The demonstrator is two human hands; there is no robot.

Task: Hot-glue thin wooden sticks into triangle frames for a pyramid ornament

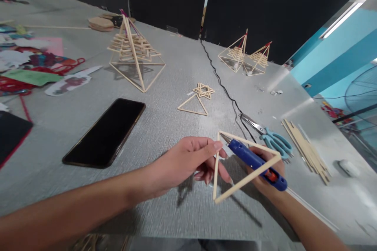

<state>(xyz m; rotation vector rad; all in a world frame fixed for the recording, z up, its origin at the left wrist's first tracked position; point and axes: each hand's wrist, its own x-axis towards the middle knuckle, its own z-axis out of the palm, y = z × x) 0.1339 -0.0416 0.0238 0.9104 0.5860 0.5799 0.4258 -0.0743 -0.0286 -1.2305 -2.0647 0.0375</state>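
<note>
My left hand [203, 157] pinches one side of a triangle of thin wooden sticks [247, 178], held up above the table. In my right hand [265, 160] is a blue hot glue gun [256, 160], its metal nozzle at the triangle's upper left corner. The gun passes within the triangle's outline, and its body covers part of my right fingers. Beyond my hands, a flat stick triangle [193, 106] lies beside a small stick star [204, 91].
A black phone [104, 133] lies left, with a stick pyramid [137, 53] behind it. Scissors [275, 141], wooden sticks [308, 151] and a black cord [219, 78] lie to the right. Two smaller pyramids [235, 53] stand farther back. Coloured paper scraps [32, 74] cover the far left.
</note>
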